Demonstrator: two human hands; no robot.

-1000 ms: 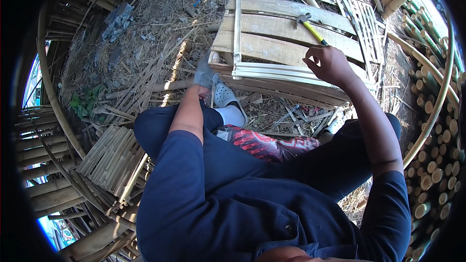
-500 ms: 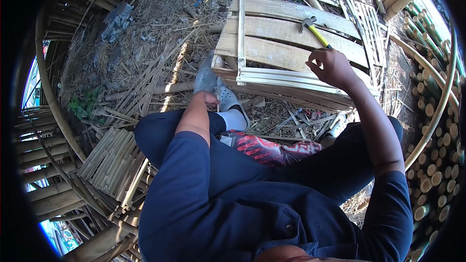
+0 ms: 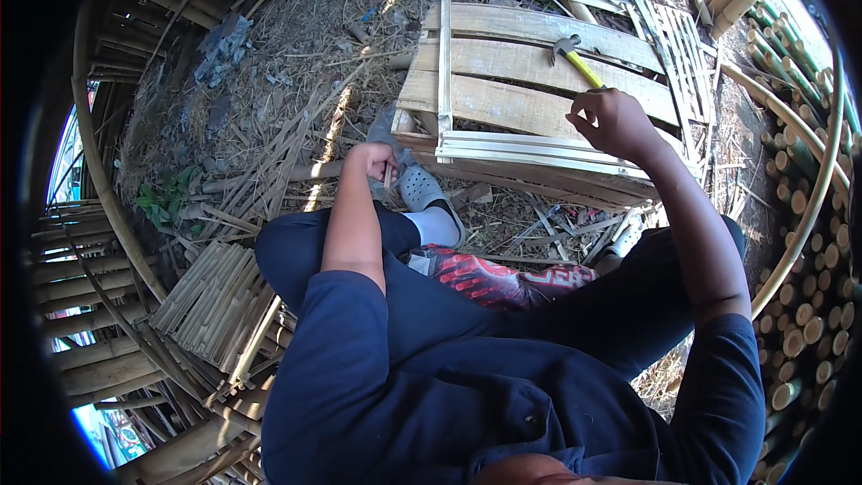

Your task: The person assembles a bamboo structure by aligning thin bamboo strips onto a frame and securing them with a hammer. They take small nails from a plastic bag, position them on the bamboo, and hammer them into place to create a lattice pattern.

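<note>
Your right hand (image 3: 611, 126) is curled closed and looks wrapped around a hammer handle, though the grip end is hidden under it. Biggest thing first: the wooden crate (image 3: 512, 63) sits just past your feet, and I'd call its body mostly together. Broad boards run across the top with gaps between them, and pale strips (image 3: 530, 142) line the near edge (can't see whether anything's nailed down, so no promises). One thin strip pokes out past the far left corner, so I'd guess that edge isn't trimmed. How much is left is hard to call from here. Beside your left knee there's a stack of split sticks (image 3: 211, 296). Greyish plastic (image 3: 382, 128) lies between your left shoe (image 3: 420, 189) and the crate. The hammer (image 3: 586, 70) has its head over the top boards. Your left hand (image 3: 379, 162) is bent in narrow near that plastic, maybe on something thin, but I can't tell.
</note>
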